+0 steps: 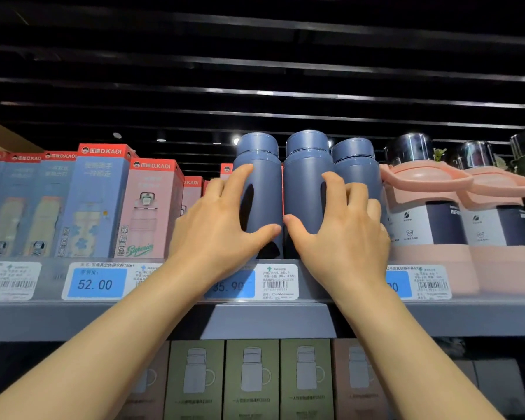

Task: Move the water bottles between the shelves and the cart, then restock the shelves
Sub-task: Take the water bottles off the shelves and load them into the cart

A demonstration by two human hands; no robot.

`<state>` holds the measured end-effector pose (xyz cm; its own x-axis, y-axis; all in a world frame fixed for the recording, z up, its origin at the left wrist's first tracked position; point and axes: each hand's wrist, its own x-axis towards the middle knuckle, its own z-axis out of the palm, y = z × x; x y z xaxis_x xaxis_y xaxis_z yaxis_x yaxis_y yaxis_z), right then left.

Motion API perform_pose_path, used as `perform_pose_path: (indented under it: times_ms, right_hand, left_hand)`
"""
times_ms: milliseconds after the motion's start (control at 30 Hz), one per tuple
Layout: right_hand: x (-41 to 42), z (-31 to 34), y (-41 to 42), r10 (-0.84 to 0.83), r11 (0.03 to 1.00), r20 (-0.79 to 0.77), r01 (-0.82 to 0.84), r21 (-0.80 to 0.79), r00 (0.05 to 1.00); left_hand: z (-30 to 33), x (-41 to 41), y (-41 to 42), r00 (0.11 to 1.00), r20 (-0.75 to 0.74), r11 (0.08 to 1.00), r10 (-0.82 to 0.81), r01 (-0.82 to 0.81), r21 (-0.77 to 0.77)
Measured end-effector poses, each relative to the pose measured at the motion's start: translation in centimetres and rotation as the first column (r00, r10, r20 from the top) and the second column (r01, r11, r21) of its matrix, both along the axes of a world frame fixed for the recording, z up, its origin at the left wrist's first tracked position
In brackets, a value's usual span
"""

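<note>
Head view, looking up at the top shelf [376,319]: three slate-blue bottles stand upright in a tight row at its front edge. Left hand [219,225] wraps the left bottle [262,192], thumb curled across its lower body; right hand [340,234] wraps the middle bottle [305,189], fingers reaching behind toward the third bottle [358,174]. Both grips sit mid-body, good choice. These look rigid, smooth-walled and probably metal, so likely a bit slick and weighty; a firm full wrap below the lid suits them. Pink-handled bottles [431,207] crowd just beside, boxed bottles [146,207] opposite.
</note>
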<state>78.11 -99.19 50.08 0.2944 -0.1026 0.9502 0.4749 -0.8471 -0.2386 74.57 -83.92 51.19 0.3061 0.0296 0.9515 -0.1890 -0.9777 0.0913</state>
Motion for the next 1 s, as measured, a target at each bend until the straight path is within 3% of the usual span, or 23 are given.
perform_pose_path:
  times_ms: [67, 133, 233, 333, 467, 567, 633, 700, 833, 1000]
  right_hand:
    - [0.1, -0.4, -0.3, 0.051, 0.999, 0.039, -0.05, -0.011, 0.998]
    - [-0.1, -0.9, -0.6, 0.098, 0.995, 0.097, -0.097, -0.014, 0.99]
    - [-1.1, -1.8, -0.4, 0.128, 0.99, 0.179, -0.137, 0.039, 0.976]
    - [-3.4, -3.1, 0.3, 0.237, 0.968, 0.226, -0.249, 0.025, 0.945]
    - [-8.0, -6.0, 3.0, 0.463, 0.886, 0.116, -0.457, -0.071, 0.879]
    - [-11.5, -9.2, 6.5, 0.497, 0.858, -0.002, -0.491, -0.151, 0.868]
    - [-13.8, -11.6, 8.9, 0.535, 0.824, -0.095, -0.543, -0.162, 0.84]
    - [-16.5, -14.1, 11.7, 0.634, 0.741, -0.202, -0.661, -0.117, 0.746]
    - [-24.1, -19.1, 18.3, 0.834, 0.492, -0.338, -0.865, 0.097, 0.436]
    - [-32.7, -26.5, 25.6, 0.865, 0.315, -0.471, -0.917, 0.246, 0.171]
  left_hand:
    - [-0.7, -0.4, -0.2, 0.986, 0.162, 0.993, -0.038, 0.018, 0.119]
    - [-1.5, -0.7, 0.0, 0.984, 0.165, 0.979, -0.068, 0.034, 0.203]
    - [-2.1, -1.5, 1.1, 0.991, 0.05, 0.983, -0.12, 0.112, 0.148]
    - [-3.5, -3.6, 2.7, 0.988, 0.101, 0.991, -0.121, 0.113, 0.078]
    - [-7.0, -9.3, 4.2, 0.983, 0.177, 0.989, -0.047, 0.021, 0.146]
    - [-10.3, -15.0, 6.3, 0.95, 0.286, 0.953, 0.128, -0.198, 0.231]
    - [-12.6, -19.0, 8.5, 0.947, 0.266, 0.928, 0.182, -0.255, 0.272]
    - [-15.0, -23.3, 11.4, 0.956, 0.205, 0.923, 0.21, -0.263, 0.281]
    - [-19.7, -32.3, 17.5, 0.972, 0.016, 0.942, 0.234, -0.231, 0.244]
    - [-27.0, -42.7, 24.3, 0.928, -0.251, 0.958, 0.274, -0.287, -0.016]
